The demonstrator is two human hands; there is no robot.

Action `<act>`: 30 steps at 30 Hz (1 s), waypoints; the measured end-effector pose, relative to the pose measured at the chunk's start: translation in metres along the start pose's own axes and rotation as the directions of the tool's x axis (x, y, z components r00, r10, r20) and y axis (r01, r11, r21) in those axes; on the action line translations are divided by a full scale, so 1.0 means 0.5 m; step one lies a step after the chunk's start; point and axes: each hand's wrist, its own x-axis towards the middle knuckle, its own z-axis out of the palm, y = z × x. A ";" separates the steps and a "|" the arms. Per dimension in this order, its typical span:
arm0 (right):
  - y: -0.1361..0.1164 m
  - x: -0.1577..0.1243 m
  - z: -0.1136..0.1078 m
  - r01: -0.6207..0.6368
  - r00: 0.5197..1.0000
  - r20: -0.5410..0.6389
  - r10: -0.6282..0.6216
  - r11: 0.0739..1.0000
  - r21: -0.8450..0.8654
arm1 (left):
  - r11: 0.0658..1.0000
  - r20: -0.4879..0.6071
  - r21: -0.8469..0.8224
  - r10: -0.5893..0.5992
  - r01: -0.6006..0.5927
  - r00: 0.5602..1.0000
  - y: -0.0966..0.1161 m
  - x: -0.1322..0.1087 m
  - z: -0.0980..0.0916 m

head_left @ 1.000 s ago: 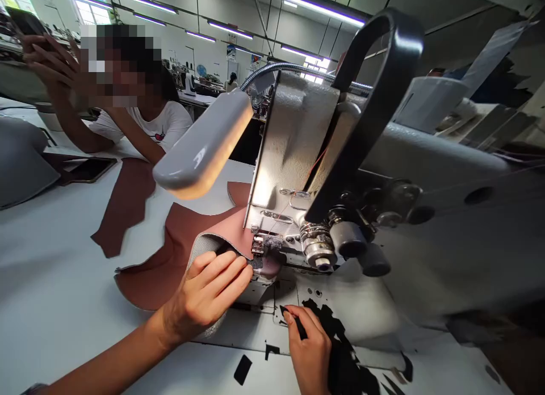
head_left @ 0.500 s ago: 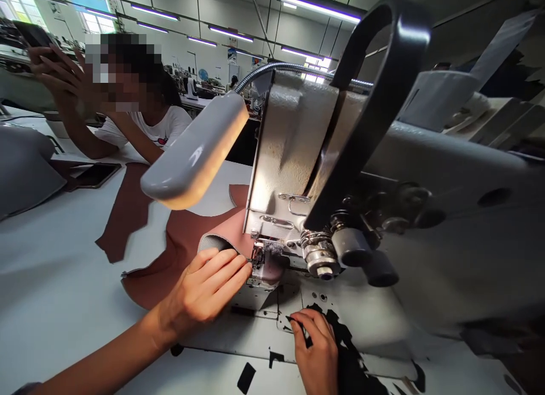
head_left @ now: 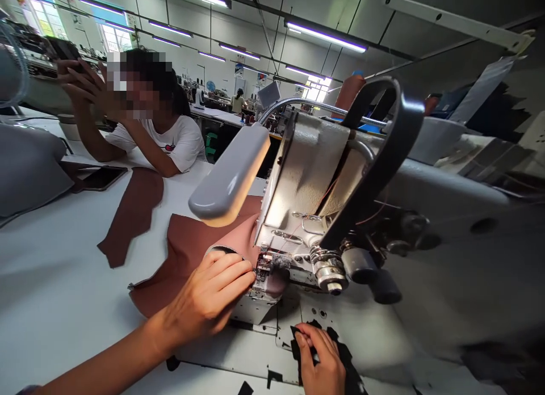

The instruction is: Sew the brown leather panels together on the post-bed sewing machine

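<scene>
My left hand is closed on the edge of a reddish-brown leather piece, its fingertips right beside the presser foot of a sewing machine. The leather curls up by the fingers, showing a grey underside, and spreads over the table to the left and behind the machine head. Lower right, on the machine bed, my right hand pinches a small black scrap between thumb and forefinger. More black scraps lie under and beside that hand.
A lamp on a bendable metal neck hangs left of the machine head. Another brown leather piece, a phone and grey material lie on the table. Across it sits a person holding up a phone.
The camera view has shifted, so the machine and both hands appear slightly lower and further right. My left hand stays by the presser foot. My right hand still pinches a black scrap.
</scene>
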 end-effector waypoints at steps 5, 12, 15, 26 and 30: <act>0.003 0.008 -0.008 -0.010 1.000 0.019 0.010 1.000 -0.002 | 0.999 -0.024 -0.029 -0.014 0.013 1.000 0.003 -0.008 0.009; 0.021 0.017 -0.020 -0.030 0.997 0.062 0.035 0.997 -0.078 | 0.996 0.041 -0.092 0.007 -0.003 0.999 -0.006 -0.017 0.014; 0.025 0.027 -0.024 0.002 0.996 0.086 0.004 0.998 -0.067 | 0.979 0.063 -0.204 0.001 0.012 0.998 -0.012 -0.016 0.016; -0.001 0.029 -0.021 -0.120 0.992 0.038 0.123 0.989 -0.082 | 0.935 0.049 -0.352 0.050 -0.030 0.998 -0.028 -0.010 0.011; -0.004 0.037 -0.028 -0.149 0.989 -0.004 0.149 0.983 -0.109 | 0.936 0.046 -0.351 0.057 -0.038 0.997 -0.028 -0.012 0.011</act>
